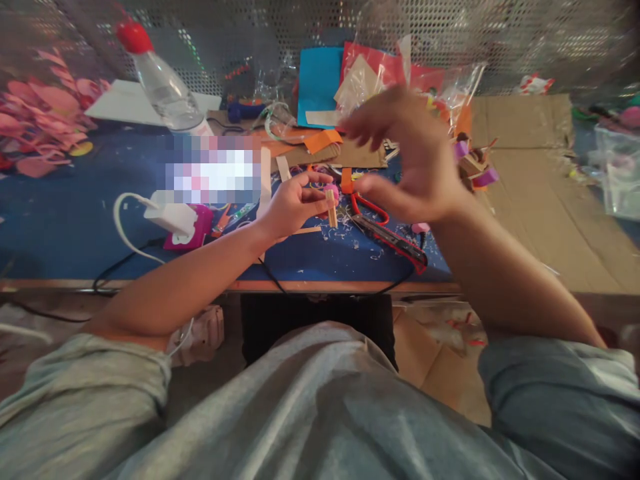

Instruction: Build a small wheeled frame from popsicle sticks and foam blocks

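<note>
Between the thumb and fingers of my left hand (301,203) is a small bundle of wooden sticks (333,212), pale and upright, with a round pink piece (332,193) at its top. My right hand (413,157) is raised above the table, blurred, its thumb and fingers apart and nothing visible in them. Below it lie a pair of red-handled scissors (384,215) and a black and red utility knife (393,241). Small pale shavings are scattered around the knife. An orange strip (347,180) stands near the scissors.
A clear bottle with a red cap (134,38) leans at the back left, near a pile of pink pieces (43,123). A white charger (170,217) sits on a magenta block (203,227). Cardboard (545,200) covers the right side. Blue paper (320,83) and plastic bags lie behind.
</note>
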{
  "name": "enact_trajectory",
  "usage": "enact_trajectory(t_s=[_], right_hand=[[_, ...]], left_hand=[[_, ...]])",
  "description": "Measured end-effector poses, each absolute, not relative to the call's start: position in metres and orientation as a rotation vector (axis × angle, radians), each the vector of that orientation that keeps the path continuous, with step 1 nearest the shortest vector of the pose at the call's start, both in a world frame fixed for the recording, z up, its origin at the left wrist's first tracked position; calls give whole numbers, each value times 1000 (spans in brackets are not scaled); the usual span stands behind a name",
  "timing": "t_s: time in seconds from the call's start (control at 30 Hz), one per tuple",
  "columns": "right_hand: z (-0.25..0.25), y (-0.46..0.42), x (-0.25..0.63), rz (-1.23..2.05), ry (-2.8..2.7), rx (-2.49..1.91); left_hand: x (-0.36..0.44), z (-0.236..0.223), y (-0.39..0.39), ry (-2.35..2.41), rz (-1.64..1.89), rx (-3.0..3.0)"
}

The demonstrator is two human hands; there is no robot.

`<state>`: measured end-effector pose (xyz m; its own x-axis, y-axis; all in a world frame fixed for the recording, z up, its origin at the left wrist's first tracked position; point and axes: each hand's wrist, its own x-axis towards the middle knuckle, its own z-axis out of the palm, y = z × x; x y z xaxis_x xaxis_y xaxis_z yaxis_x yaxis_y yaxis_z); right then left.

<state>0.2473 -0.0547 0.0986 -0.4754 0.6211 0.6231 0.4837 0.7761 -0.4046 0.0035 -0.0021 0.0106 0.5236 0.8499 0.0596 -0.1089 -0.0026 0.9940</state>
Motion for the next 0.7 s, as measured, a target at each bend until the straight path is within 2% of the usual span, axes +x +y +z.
enact_trajectory(t_s=[0.27, 0.7], right_hand=[[13, -23, 244, 272, -2398, -790], [13, -31, 244, 254, -2293, -898]], left_hand=[[5, 1, 3, 672, 887, 1374], [6, 2, 4, 685, 951, 1332]])
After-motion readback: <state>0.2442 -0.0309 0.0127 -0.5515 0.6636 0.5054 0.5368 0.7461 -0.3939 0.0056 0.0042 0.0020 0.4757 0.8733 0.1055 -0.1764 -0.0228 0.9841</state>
